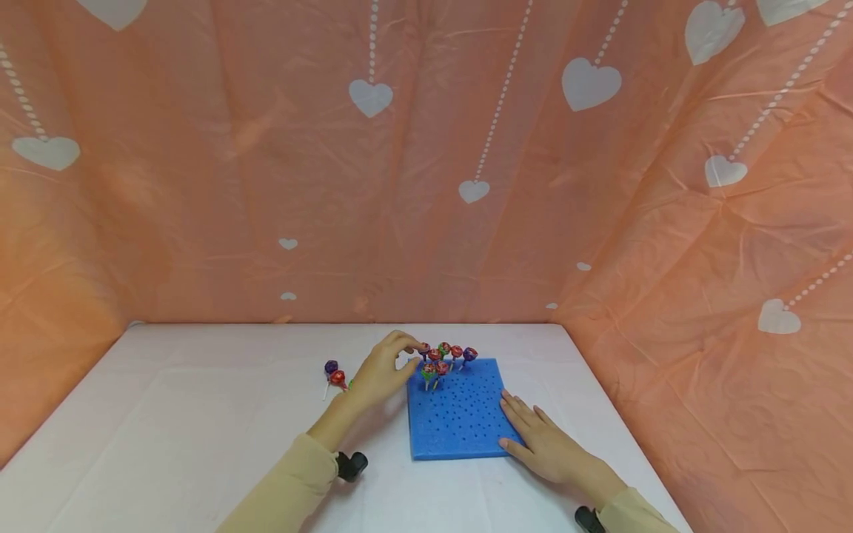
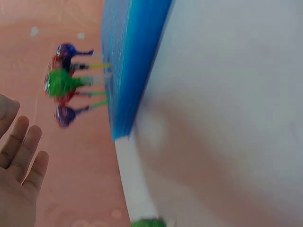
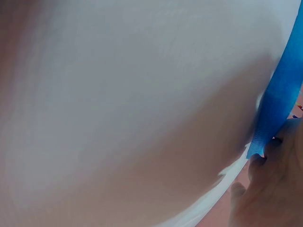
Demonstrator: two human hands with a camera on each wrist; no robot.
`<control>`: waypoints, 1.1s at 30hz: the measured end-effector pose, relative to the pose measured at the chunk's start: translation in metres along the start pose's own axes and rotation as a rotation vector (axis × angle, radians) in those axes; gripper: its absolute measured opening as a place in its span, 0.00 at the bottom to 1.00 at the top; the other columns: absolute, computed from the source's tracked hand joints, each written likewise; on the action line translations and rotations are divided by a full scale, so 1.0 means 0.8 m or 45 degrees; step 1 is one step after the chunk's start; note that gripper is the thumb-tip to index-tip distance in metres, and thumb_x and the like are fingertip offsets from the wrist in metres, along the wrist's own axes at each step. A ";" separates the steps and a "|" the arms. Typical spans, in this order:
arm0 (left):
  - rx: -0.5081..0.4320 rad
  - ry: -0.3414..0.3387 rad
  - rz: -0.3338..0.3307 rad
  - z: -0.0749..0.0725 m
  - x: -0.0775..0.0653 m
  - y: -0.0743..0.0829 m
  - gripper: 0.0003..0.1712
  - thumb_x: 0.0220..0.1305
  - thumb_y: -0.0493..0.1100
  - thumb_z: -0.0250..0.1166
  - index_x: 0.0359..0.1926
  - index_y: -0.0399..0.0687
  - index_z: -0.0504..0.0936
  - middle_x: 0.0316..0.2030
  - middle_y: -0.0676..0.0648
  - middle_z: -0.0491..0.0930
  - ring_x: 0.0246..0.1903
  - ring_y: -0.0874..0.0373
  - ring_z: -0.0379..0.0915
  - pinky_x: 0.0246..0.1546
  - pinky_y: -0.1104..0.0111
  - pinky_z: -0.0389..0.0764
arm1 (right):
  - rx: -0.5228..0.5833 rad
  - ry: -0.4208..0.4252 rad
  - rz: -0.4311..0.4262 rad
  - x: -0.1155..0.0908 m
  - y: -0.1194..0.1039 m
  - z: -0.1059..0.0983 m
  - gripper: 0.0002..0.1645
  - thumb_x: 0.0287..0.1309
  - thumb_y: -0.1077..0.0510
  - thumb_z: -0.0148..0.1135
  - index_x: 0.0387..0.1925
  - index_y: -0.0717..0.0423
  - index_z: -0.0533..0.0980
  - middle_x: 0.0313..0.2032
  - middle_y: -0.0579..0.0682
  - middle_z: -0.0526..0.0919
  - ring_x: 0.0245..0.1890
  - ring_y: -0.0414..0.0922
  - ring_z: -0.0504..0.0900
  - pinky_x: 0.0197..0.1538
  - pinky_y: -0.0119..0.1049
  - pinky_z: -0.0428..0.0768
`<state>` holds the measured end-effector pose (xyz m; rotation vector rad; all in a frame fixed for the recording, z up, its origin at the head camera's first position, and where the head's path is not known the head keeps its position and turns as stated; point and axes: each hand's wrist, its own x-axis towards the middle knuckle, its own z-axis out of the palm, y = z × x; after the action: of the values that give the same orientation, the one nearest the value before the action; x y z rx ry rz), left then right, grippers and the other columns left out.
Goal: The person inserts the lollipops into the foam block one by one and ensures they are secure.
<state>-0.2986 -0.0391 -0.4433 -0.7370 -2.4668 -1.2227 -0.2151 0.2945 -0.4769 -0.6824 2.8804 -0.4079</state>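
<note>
A blue foam board (image 1: pixel 460 414) dotted with small holes lies on the table, and several wrapped lollipops (image 1: pixel 444 348) stand in its far left part. My left hand (image 1: pixel 383 370) is at the board's far left corner, beside those lollipops. In the left wrist view its fingers (image 2: pixel 21 151) are apart and hold nothing, with a green-wrapped lollipop (image 2: pixel 60 83) in front of the cluster. My right hand (image 1: pixel 543 444) rests on the board's near right edge with fingers extended. The right wrist view shows that hand (image 3: pixel 274 184) against the blue side.
Loose lollipops, one purple (image 1: pixel 331 366) and one red (image 1: pixel 338 379), lie on the white table (image 1: pixel 200 414) left of the board; a green one (image 1: pixel 352 384) is partly hidden by my left wrist. An orange curtain with hearts (image 1: pixel 426 259) closes off the back and sides.
</note>
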 end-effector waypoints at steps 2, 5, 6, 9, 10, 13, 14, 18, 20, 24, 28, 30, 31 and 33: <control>0.007 0.030 0.007 -0.009 -0.002 -0.007 0.12 0.67 0.34 0.69 0.51 0.42 0.86 0.50 0.45 0.81 0.50 0.49 0.80 0.52 0.52 0.82 | -0.005 0.000 0.000 0.000 -0.001 0.000 0.48 0.77 0.31 0.43 0.82 0.58 0.51 0.83 0.53 0.47 0.81 0.58 0.47 0.78 0.64 0.48; 0.014 0.069 0.013 -0.022 -0.005 -0.018 0.12 0.67 0.33 0.69 0.51 0.42 0.86 0.49 0.44 0.81 0.49 0.48 0.80 0.50 0.53 0.82 | -0.009 -0.002 0.001 0.000 -0.001 -0.001 0.48 0.77 0.32 0.44 0.82 0.59 0.51 0.83 0.54 0.47 0.81 0.58 0.47 0.78 0.64 0.48; 0.014 0.076 0.013 -0.027 -0.006 -0.021 0.12 0.66 0.33 0.69 0.50 0.42 0.86 0.49 0.44 0.81 0.49 0.48 0.80 0.49 0.53 0.82 | -0.010 -0.002 0.001 0.000 -0.001 -0.001 0.48 0.77 0.32 0.44 0.82 0.59 0.51 0.83 0.54 0.47 0.81 0.58 0.48 0.78 0.64 0.48; 0.029 0.093 0.008 -0.041 -0.010 -0.031 0.12 0.66 0.33 0.69 0.50 0.42 0.86 0.50 0.43 0.81 0.48 0.48 0.80 0.46 0.54 0.82 | -0.010 -0.004 0.001 0.000 -0.001 -0.001 0.48 0.77 0.32 0.44 0.82 0.59 0.51 0.83 0.54 0.47 0.81 0.58 0.47 0.78 0.64 0.48; 0.040 0.098 0.002 -0.046 -0.012 -0.035 0.12 0.66 0.33 0.69 0.51 0.42 0.86 0.51 0.43 0.81 0.48 0.47 0.80 0.46 0.55 0.81 | -0.011 -0.003 -0.001 0.000 0.000 -0.001 0.48 0.77 0.32 0.44 0.82 0.59 0.51 0.83 0.54 0.47 0.81 0.58 0.48 0.78 0.64 0.48; 0.073 0.096 -0.029 -0.059 -0.017 -0.046 0.13 0.66 0.33 0.69 0.52 0.41 0.85 0.53 0.42 0.81 0.48 0.47 0.80 0.45 0.55 0.81 | -0.017 0.002 -0.012 0.001 0.002 0.001 0.48 0.77 0.32 0.44 0.82 0.59 0.51 0.83 0.54 0.47 0.81 0.58 0.48 0.78 0.64 0.49; 0.086 0.094 -0.038 -0.064 -0.018 -0.050 0.13 0.67 0.33 0.69 0.52 0.41 0.85 0.53 0.42 0.80 0.48 0.47 0.80 0.45 0.55 0.81 | -0.020 0.004 -0.017 0.001 0.002 0.001 0.48 0.77 0.32 0.43 0.82 0.59 0.51 0.83 0.54 0.47 0.81 0.57 0.48 0.78 0.64 0.49; 0.118 0.081 -0.076 -0.083 -0.022 -0.065 0.13 0.68 0.33 0.68 0.52 0.40 0.85 0.53 0.41 0.81 0.47 0.46 0.80 0.46 0.53 0.81 | -0.018 0.010 -0.027 0.001 0.004 0.002 0.48 0.78 0.32 0.43 0.82 0.60 0.51 0.83 0.54 0.47 0.81 0.58 0.48 0.78 0.64 0.49; 0.131 0.074 -0.092 -0.091 -0.024 -0.072 0.13 0.68 0.33 0.67 0.53 0.39 0.84 0.53 0.40 0.81 0.47 0.46 0.80 0.46 0.54 0.80 | -0.021 0.009 -0.022 0.001 0.004 0.002 0.48 0.78 0.32 0.43 0.82 0.59 0.51 0.83 0.54 0.47 0.81 0.57 0.48 0.78 0.64 0.49; 0.160 0.053 -0.138 -0.103 -0.026 -0.091 0.13 0.69 0.34 0.66 0.53 0.39 0.84 0.53 0.39 0.81 0.46 0.46 0.81 0.43 0.56 0.81 | -0.024 0.005 -0.011 0.000 0.004 0.002 0.48 0.78 0.32 0.43 0.82 0.59 0.51 0.83 0.54 0.47 0.81 0.57 0.48 0.78 0.64 0.49; 0.176 0.027 -0.164 -0.114 -0.028 -0.107 0.13 0.70 0.34 0.65 0.54 0.35 0.83 0.53 0.37 0.80 0.45 0.44 0.81 0.41 0.54 0.82 | -0.029 -0.005 -0.003 0.001 0.004 0.003 0.48 0.77 0.31 0.42 0.82 0.57 0.51 0.83 0.53 0.47 0.82 0.56 0.48 0.79 0.63 0.49; 0.176 0.007 -0.160 -0.118 -0.029 -0.113 0.13 0.70 0.33 0.65 0.53 0.34 0.83 0.52 0.36 0.80 0.44 0.43 0.81 0.43 0.52 0.83 | -0.027 -0.007 -0.003 0.002 0.004 0.003 0.48 0.77 0.31 0.42 0.82 0.57 0.51 0.83 0.53 0.47 0.82 0.56 0.47 0.79 0.63 0.49; 0.168 -0.007 -0.167 -0.120 -0.029 -0.115 0.13 0.69 0.33 0.65 0.53 0.33 0.82 0.51 0.36 0.81 0.44 0.43 0.81 0.45 0.51 0.83 | -0.025 -0.006 -0.004 0.002 0.004 0.003 0.48 0.77 0.31 0.42 0.82 0.58 0.51 0.83 0.53 0.47 0.82 0.56 0.47 0.79 0.63 0.49; 0.154 -0.044 -0.169 -0.123 -0.030 -0.118 0.13 0.69 0.32 0.65 0.53 0.31 0.82 0.50 0.35 0.81 0.44 0.43 0.81 0.47 0.50 0.83 | -0.020 -0.004 -0.005 0.002 0.004 0.002 0.48 0.77 0.31 0.43 0.82 0.58 0.51 0.83 0.53 0.47 0.82 0.56 0.47 0.79 0.63 0.48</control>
<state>-0.3285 -0.1733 -0.4571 -0.5748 -2.6277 -1.1015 -0.2173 0.2961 -0.4796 -0.6908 2.8830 -0.3846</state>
